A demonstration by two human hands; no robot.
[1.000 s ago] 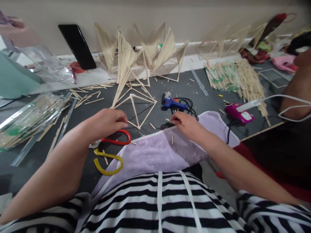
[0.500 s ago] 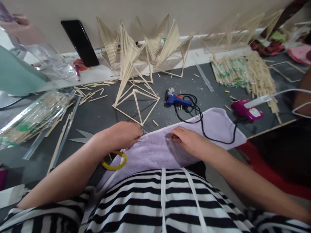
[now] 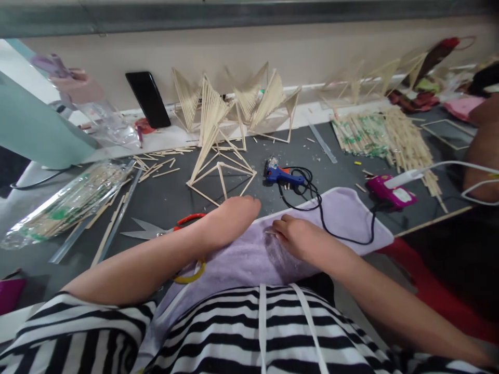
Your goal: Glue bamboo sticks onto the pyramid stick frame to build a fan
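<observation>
My right hand (image 3: 294, 236) is closed in a pinch over the lilac cloth (image 3: 249, 254), with a small pale stick piece (image 3: 270, 232) at its fingertips. My left hand (image 3: 234, 218) is over the cloth's upper edge, its back toward me. Its fingers are mostly hidden, so whether it grips anything does not show. Just beyond it stands a frame of thin wooden sticks (image 3: 222, 179), its near corner covered by the hand. Scissors (image 3: 146, 231) with red and yellow handles lie under my left forearm, blades pointing left.
A blue glue gun (image 3: 284, 175) with a black cord lies beyond my right hand. The cord runs to a magenta socket block (image 3: 395, 192). Finished stick models (image 3: 218, 104) and a phone (image 3: 148, 98) stand along the wall. Bagged sticks (image 3: 66, 202) lie left; another person's arm (image 3: 481, 150) is right.
My left hand has moved right and slightly forward, over the frame's near corner, uncovering the scissors' red handle. My right hand stays near its place over the cloth. The view has tilted up.
</observation>
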